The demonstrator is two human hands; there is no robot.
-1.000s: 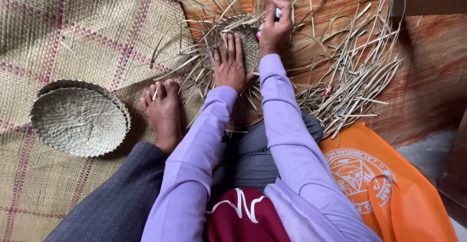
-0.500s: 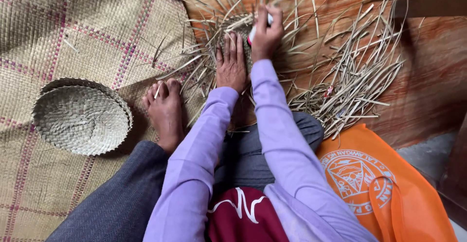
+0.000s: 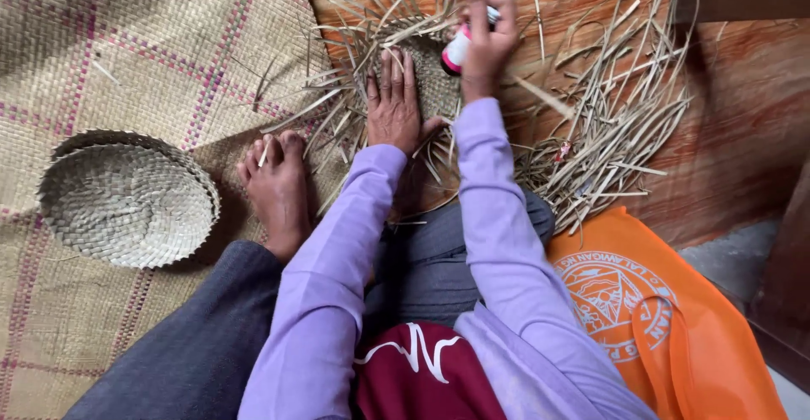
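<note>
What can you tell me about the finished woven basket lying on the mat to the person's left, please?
The woven basket is a shallow round bowl plaited from pale, dry straw-coloured strips, with a zigzag, pointed rim. It lies on the checked woven mat, opening facing up and tilted slightly towards the camera, so its inner weave shows. It looks complete, with no loose strands sticking out. Neither hand touches it; the person's bare foot lies just to its right, apart from it.
</note>
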